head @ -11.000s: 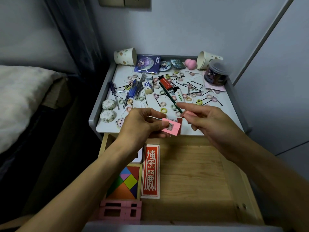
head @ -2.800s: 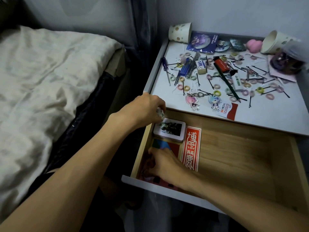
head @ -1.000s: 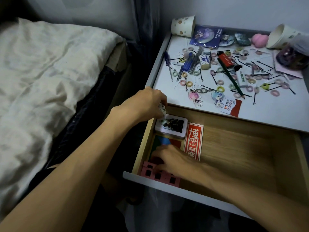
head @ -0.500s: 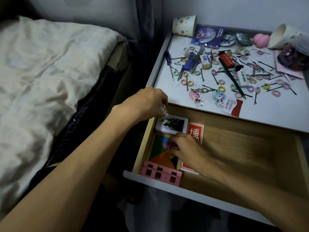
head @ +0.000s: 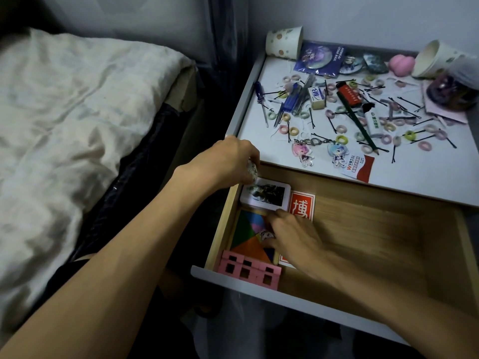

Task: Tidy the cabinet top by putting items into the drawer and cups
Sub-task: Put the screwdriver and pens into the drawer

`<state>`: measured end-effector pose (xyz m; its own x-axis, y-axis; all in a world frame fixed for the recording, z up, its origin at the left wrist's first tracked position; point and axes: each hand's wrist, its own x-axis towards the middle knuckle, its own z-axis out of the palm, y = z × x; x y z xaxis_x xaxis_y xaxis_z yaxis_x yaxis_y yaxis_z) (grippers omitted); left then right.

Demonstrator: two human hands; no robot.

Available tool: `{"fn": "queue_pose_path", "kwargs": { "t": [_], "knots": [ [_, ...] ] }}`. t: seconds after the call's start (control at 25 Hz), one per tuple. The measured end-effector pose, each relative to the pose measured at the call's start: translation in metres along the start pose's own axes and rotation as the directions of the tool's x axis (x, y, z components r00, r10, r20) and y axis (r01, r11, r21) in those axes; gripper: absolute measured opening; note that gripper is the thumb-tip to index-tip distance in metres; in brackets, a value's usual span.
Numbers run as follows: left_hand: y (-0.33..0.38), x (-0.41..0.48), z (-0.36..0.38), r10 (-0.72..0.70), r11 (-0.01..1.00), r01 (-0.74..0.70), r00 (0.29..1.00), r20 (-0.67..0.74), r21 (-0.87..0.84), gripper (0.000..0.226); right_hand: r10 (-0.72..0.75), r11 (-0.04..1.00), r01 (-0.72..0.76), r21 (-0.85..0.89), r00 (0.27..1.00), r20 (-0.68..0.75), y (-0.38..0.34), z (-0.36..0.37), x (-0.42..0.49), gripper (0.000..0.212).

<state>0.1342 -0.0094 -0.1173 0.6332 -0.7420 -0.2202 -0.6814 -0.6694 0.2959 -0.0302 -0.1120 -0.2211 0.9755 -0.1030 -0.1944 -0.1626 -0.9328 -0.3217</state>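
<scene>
The wooden drawer stands open below the white cabinet top. My left hand hovers over the drawer's back left corner and grips a small round patterned piece. My right hand is inside the drawer, its fingertips pinching a second small patterned piece on the coloured tangram puzzle. Two paper cups lie on their sides at the back of the top, one on the left and one on the right.
In the drawer lie a photo tin, a red card and a pink block. Hair ties, bobby pins, pens, two keychain figures, badges and a jar litter the top. A bed is to the left.
My right hand has moved from the pink block at the drawer's front left back onto the tangram puzzle, uncovering the block. My left hand has stayed put with its piece.
</scene>
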Motion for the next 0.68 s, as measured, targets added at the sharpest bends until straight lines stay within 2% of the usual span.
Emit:
{"fn": "queue_pose_path", "kwargs": {
  "t": [0.16, 0.24, 0.32, 0.44, 0.56, 0.68],
  "knots": [
    [-0.002, 0.0, 0.002, -0.001, 1.0, 0.001, 1.0, -0.003, -0.001, 0.034, -0.021, 0.997, 0.018, 0.075, 0.999, 0.037, -0.003, 0.002, -0.002, 0.033],
    [-0.002, 0.001, 0.003, -0.001, 1.0, 0.001, 1.0, -0.006, -0.002, 0.034, 0.022, 0.971, -0.037, 0.238, 0.998, 0.066, -0.003, 0.0, 0.001, 0.027],
    [-0.002, 0.001, 0.003, -0.002, 1.0, 0.002, 1.0, -0.004, -0.003, 0.033, 0.05, 0.897, -0.079, 0.434, 0.996, 0.078, -0.003, -0.005, 0.006, 0.021],
    [-0.002, 0.002, 0.003, -0.007, 1.0, 0.007, 1.0, -0.001, -0.003, 0.034, -0.018, 0.786, -0.087, 0.612, 0.986, 0.163, -0.012, -0.013, 0.01, 0.02],
    [-0.003, 0.002, 0.003, -0.002, 1.0, 0.002, 1.0, -0.001, -0.001, 0.034, -0.127, 0.793, -0.038, 0.608, 0.966, 0.226, -0.025, -0.007, 0.008, 0.02],
    [-0.003, 0.003, 0.004, 0.002, 1.0, -0.002, 1.0, -0.006, 0.004, 0.035, -0.166, 0.833, 0.009, 0.554, 0.958, 0.234, -0.03, 0.003, 0.008, 0.017]
  ]
}}
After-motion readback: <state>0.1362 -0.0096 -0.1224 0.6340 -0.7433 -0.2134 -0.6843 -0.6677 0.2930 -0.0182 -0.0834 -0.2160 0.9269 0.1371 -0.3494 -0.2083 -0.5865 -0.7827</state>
